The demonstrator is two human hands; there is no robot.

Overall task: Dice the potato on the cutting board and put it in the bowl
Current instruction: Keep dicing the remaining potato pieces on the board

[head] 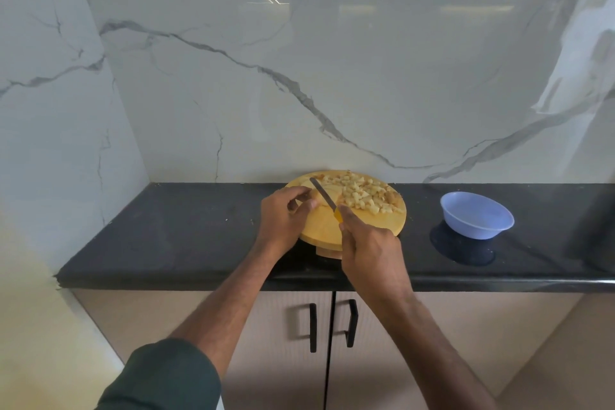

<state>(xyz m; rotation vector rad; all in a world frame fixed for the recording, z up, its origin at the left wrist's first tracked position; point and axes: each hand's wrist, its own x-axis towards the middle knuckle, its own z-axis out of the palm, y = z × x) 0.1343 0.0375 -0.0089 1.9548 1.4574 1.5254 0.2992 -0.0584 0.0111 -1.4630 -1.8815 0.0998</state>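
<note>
The round cutting board (319, 226) looks like smooth pale wood, the bowl (476, 220) glossy lilac plastic, the table (186, 226) dark speckled stone, the wall (299, 76) polished veined marble.

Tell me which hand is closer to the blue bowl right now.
Right. The right hand holds the knife at the board's near edge, left of the bowl; the left hand is farther left, holding potato.

A home kitchen: dark countertop (186, 236), marble-look backsplash (299, 76), cabinet doors (276, 343) below.

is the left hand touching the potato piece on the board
Touching. The head view shows the left hand with curled fingertips pinching the uncut potato piece against the cutting board, no gap visible between them.
</note>
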